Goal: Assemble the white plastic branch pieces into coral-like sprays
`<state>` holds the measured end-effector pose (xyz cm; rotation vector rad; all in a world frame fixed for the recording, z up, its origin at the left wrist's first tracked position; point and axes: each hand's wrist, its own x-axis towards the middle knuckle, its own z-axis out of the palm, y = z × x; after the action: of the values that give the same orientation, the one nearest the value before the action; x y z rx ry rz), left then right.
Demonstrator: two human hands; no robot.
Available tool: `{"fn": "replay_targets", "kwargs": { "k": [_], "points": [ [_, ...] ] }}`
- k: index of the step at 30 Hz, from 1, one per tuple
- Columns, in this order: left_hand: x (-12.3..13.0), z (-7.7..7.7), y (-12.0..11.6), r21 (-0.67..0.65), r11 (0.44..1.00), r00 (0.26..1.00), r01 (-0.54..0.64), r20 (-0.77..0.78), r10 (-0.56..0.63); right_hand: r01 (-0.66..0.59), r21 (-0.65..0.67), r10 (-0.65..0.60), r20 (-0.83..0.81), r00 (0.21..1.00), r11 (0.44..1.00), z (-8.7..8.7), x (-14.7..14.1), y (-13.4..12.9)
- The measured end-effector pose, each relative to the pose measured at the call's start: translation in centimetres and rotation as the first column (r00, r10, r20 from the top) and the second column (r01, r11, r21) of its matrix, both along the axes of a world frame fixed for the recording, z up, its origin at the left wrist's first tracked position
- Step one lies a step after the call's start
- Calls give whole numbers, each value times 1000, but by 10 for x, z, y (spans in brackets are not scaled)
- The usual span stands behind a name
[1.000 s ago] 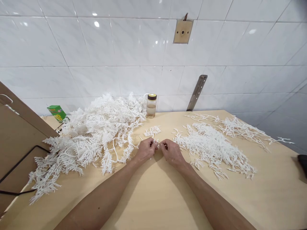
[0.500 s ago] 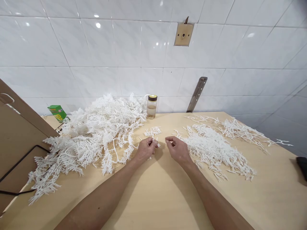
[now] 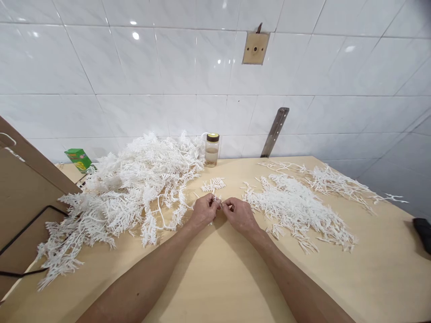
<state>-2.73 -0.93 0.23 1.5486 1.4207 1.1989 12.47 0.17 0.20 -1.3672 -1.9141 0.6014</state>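
My left hand (image 3: 204,210) pinches a white plastic sprig (image 3: 217,198) over the middle of the table; most of the sprig is hidden by the fingers. Close against it, my right hand (image 3: 239,215) is closed in a pinch at the sprig's right side, and what lies between its fingertips is too small to make out. Just beyond the hands lies a small row of short white pieces (image 3: 213,184). To the left spreads a large heap of white branching plastic foliage (image 3: 134,179). A flatter pile of small white sprigs (image 3: 296,206) lies beside my right hand.
Bare white branch stems (image 3: 333,181) lie at the back right. A jar with a dark lid (image 3: 212,151) stands by the tiled wall, near a leaning metal bar (image 3: 275,132). A green box (image 3: 78,159) and cardboard (image 3: 30,179) are at left, a black object (image 3: 422,234) at right.
My right hand has moved left from beside the pile of sprigs to meet my left hand at the held sprig. My left hand has stayed in place, still pinching.
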Motion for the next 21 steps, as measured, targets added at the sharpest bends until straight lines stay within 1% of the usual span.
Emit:
{"fn": "replay_targets", "kwargs": {
  "k": [2, 4, 6, 8, 9, 11, 13, 14, 16, 17, 18, 20, 21],
  "points": [
    [0, -3, 0, 63, 998, 998, -31, -47, 34, 37, -61, -38, -16, 999, 997, -2, -3, 1],
    [0, -5, 0, 87, 995, 998, -48, -47, 52, 98, -165, -108, -55, 993, 981, -4, -5, 3],
    [0, -5, -1, 67, 997, 999, -43, -13, 43, 146, -264, -179, -106, 978, 953, -5, -4, 6],
    [1, -3, -2, 28, 999, 999, -25, 36, 24, 183, -293, -233, -143, 962, 938, -5, 2, 11],
    [1, -1, -3, 8, 1000, 998, -17, 63, 17, 214, -281, -262, -145, 954, 935, -4, 7, 13],
    [1, 3, -3, -24, 1000, 993, -9, 115, 11, 305, -215, -335, -123, 934, 928, -1, 21, 19],
    [1, 7, -4, -37, 999, 987, -3, 158, 9, 416, -92, -424, -94, 901, 905, 2, 38, 25],
    [1, 9, -5, -38, 999, 985, -1, 172, 7, 469, -14, -469, -81, 879, 883, 3, 45, 27],
    [1, 11, -5, -39, 999, 983, 2, 186, 5, 511, 123, -506, -73, 860, 851, 6, 54, 29],
    [1, 11, -5, -39, 999, 982, 3, 189, 5, 491, 159, -486, -74, 871, 856, 7, 55, 28],
    [1, 11, -5, -36, 999, 981, 1, 192, 6, 437, 167, -431, -75, 899, 884, 7, 53, 26],
    [1, 10, -4, -30, 1000, 980, -1, 198, 7, 255, 123, -247, -71, 966, 959, 9, 42, 19],
    [1, 9, -3, -28, 1000, 979, 2, 202, 4, 146, 90, -141, -66, 988, 985, 10, 34, 15]
  ]
}}
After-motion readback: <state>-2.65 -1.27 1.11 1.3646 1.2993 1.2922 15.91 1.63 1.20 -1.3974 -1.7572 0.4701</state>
